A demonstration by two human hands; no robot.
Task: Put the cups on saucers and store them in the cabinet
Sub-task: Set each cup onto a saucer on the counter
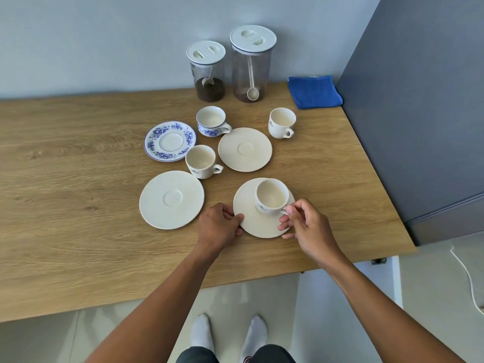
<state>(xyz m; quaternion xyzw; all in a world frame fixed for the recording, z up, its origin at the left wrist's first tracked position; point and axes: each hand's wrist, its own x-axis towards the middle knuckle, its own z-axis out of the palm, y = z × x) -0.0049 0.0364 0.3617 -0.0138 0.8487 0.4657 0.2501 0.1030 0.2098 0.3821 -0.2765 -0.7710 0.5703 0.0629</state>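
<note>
A white cup (271,196) stands on a white saucer (258,224) near the counter's front. My left hand (220,225) pinches that saucer's left rim. My right hand (305,221) holds the cup's handle, its lower fingers against the saucer's right rim. Two more white saucers lie bare, one at the left (171,199) and one further back (245,149). A blue-flowered saucer (170,140) lies at the back left. Loose on the counter stand a blue-flowered cup (211,121), a white cup (201,161) and another white cup (281,122).
Two clear canisters with white lids, one short (207,72) and one tall (251,64), stand against the wall. A folded blue cloth (314,91) lies at the back right. A tall grey cabinet panel (419,113) rises along the wooden counter's (78,205) right edge.
</note>
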